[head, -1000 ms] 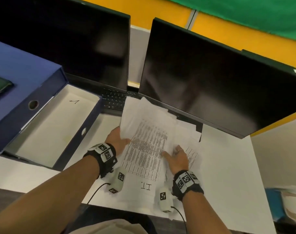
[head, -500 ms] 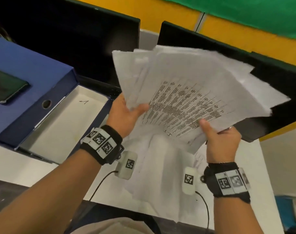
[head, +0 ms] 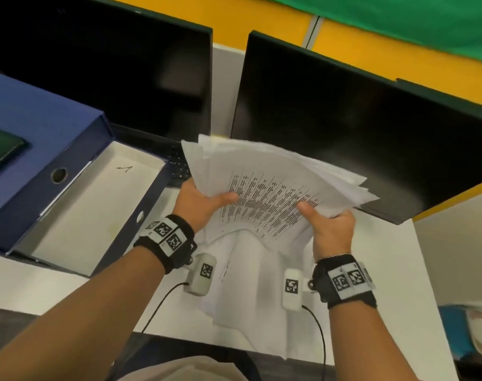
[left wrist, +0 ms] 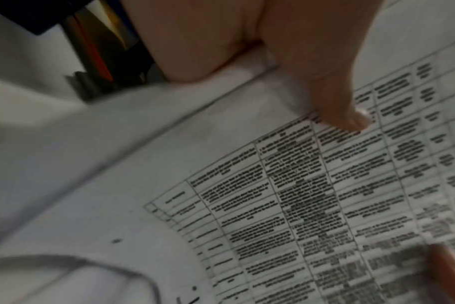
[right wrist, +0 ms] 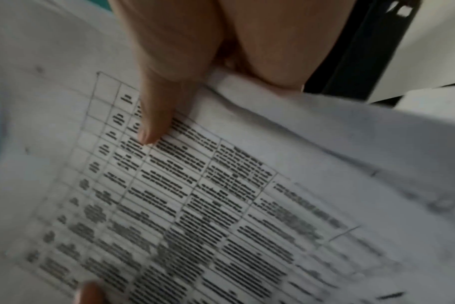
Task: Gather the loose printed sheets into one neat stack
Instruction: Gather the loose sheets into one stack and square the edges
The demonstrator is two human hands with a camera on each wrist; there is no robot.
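A fanned bundle of printed sheets hangs in the air above the desk, its top page covered with a table of black text. My left hand grips its left edge, thumb on top of the page. My right hand grips the right edge the same way. Both wrist views show a thumb pressed on the printed table, fingers hidden under the paper. The sheets' edges are uneven and splayed. More white sheets lie on the desk below the bundle.
Two dark monitors stand close behind the sheets, with a keyboard under them. An open blue box file lies at the left with a phone on its lid. The white desk extends to the right.
Both hands went from lying on the sheets on the desk to lifting them as a bundle. Since half a second ago the bundle has come lower and its fan has narrowed.
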